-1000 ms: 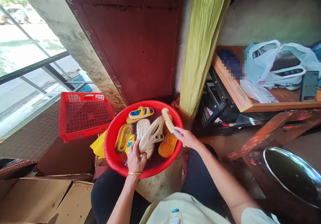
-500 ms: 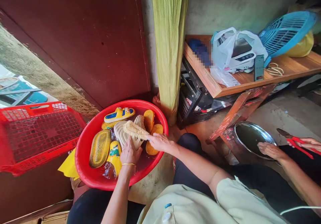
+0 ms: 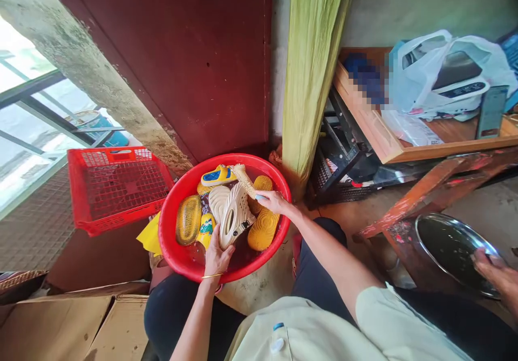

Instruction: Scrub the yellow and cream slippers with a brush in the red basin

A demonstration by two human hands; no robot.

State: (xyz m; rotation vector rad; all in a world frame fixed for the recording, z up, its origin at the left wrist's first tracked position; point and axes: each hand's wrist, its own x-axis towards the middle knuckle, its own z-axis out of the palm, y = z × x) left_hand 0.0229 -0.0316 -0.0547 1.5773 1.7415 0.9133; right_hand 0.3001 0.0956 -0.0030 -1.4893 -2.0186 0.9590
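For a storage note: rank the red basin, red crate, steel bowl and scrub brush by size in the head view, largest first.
1. Red plastic basin
2. Red plastic crate and steel bowl: they look alike, and camera nearness leaves their order unsure.
3. Scrub brush

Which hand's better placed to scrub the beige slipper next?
Probably the right hand: it holds the bristle brush right by the beige slipper. The left hand is gripping that slipper, steadying it in the red basin, so it's already occupied.
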